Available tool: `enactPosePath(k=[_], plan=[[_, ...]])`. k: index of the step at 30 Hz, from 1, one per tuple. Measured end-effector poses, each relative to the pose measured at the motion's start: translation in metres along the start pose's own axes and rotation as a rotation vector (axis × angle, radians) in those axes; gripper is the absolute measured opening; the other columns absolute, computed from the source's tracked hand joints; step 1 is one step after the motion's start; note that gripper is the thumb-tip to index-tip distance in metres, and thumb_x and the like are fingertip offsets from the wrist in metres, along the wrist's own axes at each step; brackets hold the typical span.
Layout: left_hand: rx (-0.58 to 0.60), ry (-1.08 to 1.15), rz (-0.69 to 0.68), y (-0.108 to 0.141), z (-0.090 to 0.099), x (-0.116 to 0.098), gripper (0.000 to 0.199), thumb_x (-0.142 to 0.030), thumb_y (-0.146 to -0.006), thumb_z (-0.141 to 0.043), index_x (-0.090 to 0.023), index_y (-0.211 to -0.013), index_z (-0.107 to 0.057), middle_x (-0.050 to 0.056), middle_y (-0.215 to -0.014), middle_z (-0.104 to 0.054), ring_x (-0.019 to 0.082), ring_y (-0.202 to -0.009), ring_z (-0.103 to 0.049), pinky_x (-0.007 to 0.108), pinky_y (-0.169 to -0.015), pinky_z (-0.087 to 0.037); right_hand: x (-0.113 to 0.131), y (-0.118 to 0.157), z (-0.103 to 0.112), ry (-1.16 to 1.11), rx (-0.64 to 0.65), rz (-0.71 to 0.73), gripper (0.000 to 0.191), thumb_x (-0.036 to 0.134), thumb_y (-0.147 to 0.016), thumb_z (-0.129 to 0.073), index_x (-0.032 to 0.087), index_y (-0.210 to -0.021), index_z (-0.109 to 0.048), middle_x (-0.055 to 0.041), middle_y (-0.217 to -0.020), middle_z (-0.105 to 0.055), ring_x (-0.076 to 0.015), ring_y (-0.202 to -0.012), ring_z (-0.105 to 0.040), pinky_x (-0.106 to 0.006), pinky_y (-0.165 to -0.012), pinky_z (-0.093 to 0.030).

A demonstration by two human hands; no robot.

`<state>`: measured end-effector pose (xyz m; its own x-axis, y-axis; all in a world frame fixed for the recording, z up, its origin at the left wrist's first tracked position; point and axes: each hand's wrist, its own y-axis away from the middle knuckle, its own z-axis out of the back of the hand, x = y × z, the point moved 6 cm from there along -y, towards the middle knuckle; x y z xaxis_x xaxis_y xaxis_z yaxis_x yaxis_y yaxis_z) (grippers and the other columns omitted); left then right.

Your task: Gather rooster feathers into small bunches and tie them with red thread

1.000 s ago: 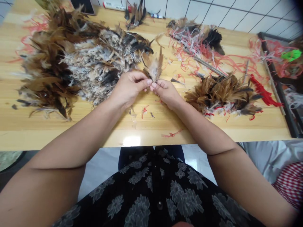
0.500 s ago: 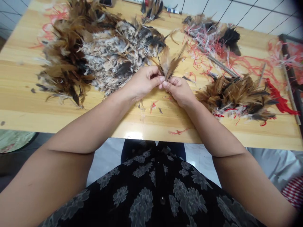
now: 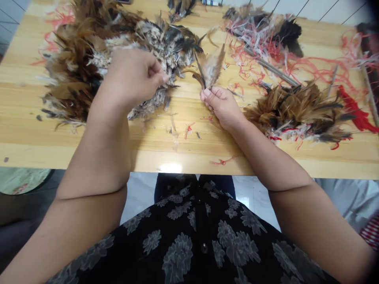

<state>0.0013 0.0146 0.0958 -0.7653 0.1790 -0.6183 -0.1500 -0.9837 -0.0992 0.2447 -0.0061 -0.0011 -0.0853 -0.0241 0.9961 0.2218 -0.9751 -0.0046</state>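
Note:
My right hand pinches a small bunch of feathers by its base between thumb and fingers. The brown and dark tips fan out upward, away from me. To the left, my left hand hovers over a big pile of feathers, brown along its left side and pale grey and fluffy in the middle. Its fingers are curled in against the thumb. Whether anything is between them is hidden. The hand covers part of the pile.
Bound brown feather bunches lie at the right, beside red yarn. Behind them are tangled pink and white plastic strings and thin sticks. A dark feather bunch lies at the back. Red thread scraps dot the wooden table.
My left hand has left the feather bunch and moved left over the big pile. My right hand has stayed nearly in place, keeping hold of the bunch. The view has shifted slightly.

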Motion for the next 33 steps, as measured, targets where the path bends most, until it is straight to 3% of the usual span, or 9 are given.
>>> enactPosePath(k=[2, 4, 7, 10, 15, 20, 25, 29, 33], plan=[[0.179, -0.215, 0.083, 0.003, -0.008, 0.004, 0.043, -0.017, -0.104, -0.090, -0.033, -0.070, -0.068, 0.001, -0.067, -0.055, 0.036, -0.108, -0.073, 0.043, -0.126, -0.053, 0.000, 0.000, 0.000, -0.006, -0.006, -0.017, 0.057, 0.066, -0.122, -0.086, 0.025, -0.091, -0.062, 0.0055, -0.079, -0.045, -0.0135, -0.079, -0.044, -0.026, -0.076, -0.045], [0.267, -0.316, 0.107, 0.003, -0.017, 0.011, 0.048, -0.017, -0.100, -0.095, -0.031, -0.065, -0.066, 0.002, -0.062, -0.047, 0.040, -0.111, -0.076, 0.047, -0.128, -0.054, 0.001, 0.000, -0.001, -0.006, -0.011, -0.031, 0.055, 0.064, -0.122, -0.087, 0.025, -0.091, -0.063, 0.0054, -0.079, -0.046, -0.0137, -0.079, -0.045, -0.026, -0.076, -0.045], [0.213, -0.243, 0.073, -0.004, -0.031, 0.029, 0.057, -0.015, -0.085, -0.112, -0.031, -0.058, -0.064, 0.002, -0.061, -0.039, 0.044, -0.115, -0.075, 0.050, -0.134, -0.052, 0.003, 0.000, -0.001, 0.003, -0.023, -0.046, 0.055, 0.063, -0.120, -0.089, 0.024, -0.090, -0.064, 0.0051, -0.079, -0.046, -0.0140, -0.079, -0.046, -0.028, -0.075, -0.045], [0.173, -0.110, 0.028, -0.009, -0.047, 0.047, 0.067, -0.003, -0.071, -0.112, -0.031, -0.054, -0.053, 0.001, -0.062, -0.031, 0.047, -0.122, -0.073, 0.055, -0.142, -0.046, 0.005, 0.001, -0.001, 0.011, -0.040, -0.048, 0.057, 0.066, -0.119, -0.090, 0.024, -0.090, -0.065, 0.0048, -0.079, -0.045, -0.0145, -0.078, -0.047, -0.029, -0.075, -0.045], [0.234, -0.053, 0.002, -0.002, -0.060, 0.038, 0.070, -0.002, -0.080, -0.101, -0.033, -0.057, -0.043, 0.002, -0.063, -0.026, 0.046, -0.126, -0.074, 0.048, -0.138, -0.046, -0.002, 0.000, 0.000, 0.019, -0.049, -0.029, 0.062, 0.074, -0.118, -0.088, 0.026, -0.090, -0.061, 0.0043, -0.080, -0.045, -0.0154, -0.081, -0.047, -0.029, -0.076, -0.045], [0.229, 0.080, -0.018, 0.007, -0.047, 0.008, 0.050, 0.007, -0.087, -0.092, -0.029, -0.067, -0.065, 0.001, -0.069, -0.046, 0.036, -0.116, -0.069, 0.037, -0.130, -0.046, -0.011, -0.004, 0.001, 0.027, -0.056, 0.014, 0.065, 0.081, -0.118, -0.083, 0.026, -0.090, -0.061, 0.0034, -0.081, -0.045, -0.0162, -0.084, -0.046, -0.028, -0.076, -0.045], [0.152, 0.319, -0.059, 0.008, -0.034, -0.009, 0.033, -0.008, -0.109, -0.098, -0.025, -0.091, -0.075, -0.001, -0.081, -0.066, 0.025, -0.098, -0.063, 0.032, -0.104, -0.050, -0.007, -0.003, -0.002, 0.021, -0.068, 0.015, 0.064, 0.078, -0.119, -0.085, 0.026, -0.089, -0.062, 0.0035, -0.079, -0.044, -0.0149, -0.082, -0.047, -0.027, -0.074, -0.045], [0.168, 0.581, -0.023, 0.006, -0.047, -0.010, 0.032, -0.009, -0.113, -0.096, -0.026, -0.093, -0.078, -0.003, -0.078, -0.071, 0.019, -0.078, -0.053, 0.036, -0.080, -0.045, -0.003, -0.003, -0.003, 0.026, -0.073, 0.004, 0.062, 0.075, -0.117, -0.088, 0.025, -0.089, -0.062, 0.0033, -0.080, -0.045, -0.0148, -0.083, -0.048, -0.027, -0.073, -0.045], [0.204, 0.789, 0.033, 0.006, -0.069, -0.010, 0.028, -0.009, -0.109, -0.104, -0.023, -0.102, -0.080, -0.004, -0.080, -0.076, 0.016, -0.079, -0.059, 0.032, -0.078, -0.052, -0.006, -0.005, -0.002, 0.031, -0.075, 0.011, 0.058, 0.068, -0.121, -0.086, 0.025, -0.090, -0.063, 0.0028, -0.082, -0.047, -0.0147, -0.084, -0.050, -0.027, -0.076, -0.046]])
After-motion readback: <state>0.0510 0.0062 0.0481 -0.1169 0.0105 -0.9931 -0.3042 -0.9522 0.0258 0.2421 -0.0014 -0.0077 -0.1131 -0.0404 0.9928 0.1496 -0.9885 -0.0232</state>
